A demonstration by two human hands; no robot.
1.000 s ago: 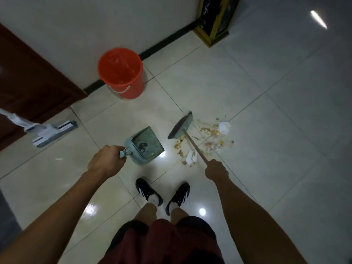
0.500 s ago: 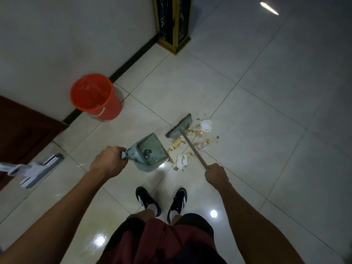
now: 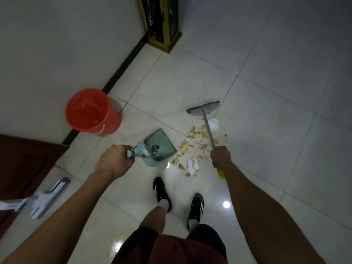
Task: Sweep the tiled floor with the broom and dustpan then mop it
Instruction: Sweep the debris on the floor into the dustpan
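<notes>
**Broom and dustpan, one in each hand**

My left hand [image 3: 114,161] has its fingers curled tight around the handle of the green dustpan [image 3: 159,147]. The pan is tipped, with its open mouth turned toward the mess and its lower corner close to the floor. There is a bit of dark dirt inside it.

My right hand [image 3: 220,156] is closed in a fist around the thin stick of the broom [image 3: 203,108]. A yellow end of the stick pokes out below my fist. The stick goes up and away from me, right over the mess. The green broom head is on the far side of the mess, well past the dustpan.

The mess is a pile of crumbs [image 3: 192,143], yellow and brown bits with some white paper scraps. It lies on the shiny tiled floor [image 3: 276,130], between the dustpan and the broom stick. The nearest bits are just beside the pan's edge.

My two black shoes [image 3: 162,193] stand right below the pile.

Farther to the left, an orange bucket [image 3: 91,111] stands by the white wall [image 3: 57,44]. The mop [image 3: 43,199] lies flat on the floor at the lower left, near a dark brown door [image 3: 24,164]. It looks blurry. At the top, a black and gold stand [image 3: 162,21] sits in the corner.
</notes>
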